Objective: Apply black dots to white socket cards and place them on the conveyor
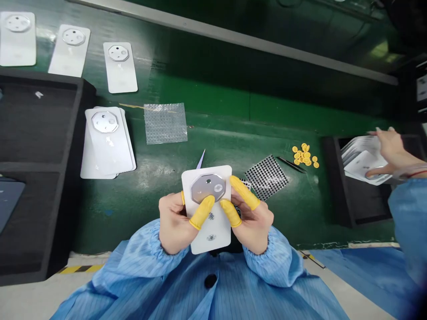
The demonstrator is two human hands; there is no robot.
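Note:
Close in front of me, my left hand point(178, 224) and my right hand point(251, 218) hold a white phone back cover point(213, 235) with a grey octagonal camera plate point(203, 182). Yellow finger cots cover several fingertips. My left thumb presses on the lower edge of the plate. Along the cover's right edge my right thumb and index finger grip, the index near the top corner. The fingers behind the cover are hidden. Just beyond its top edge, a pointed purple tool point(200, 159) is partly covered.
Stacked white covers point(108, 155) lie left, beside a black tray point(63, 178); single covers point(120, 73) lie farther back. Bubble wrap point(166, 124), a sheet of black dots point(267, 175), tweezers point(291, 165) and yellow finger cots point(303, 156) are on the green table. A co-worker's hand point(393, 151) reaches into another tray point(345, 209).

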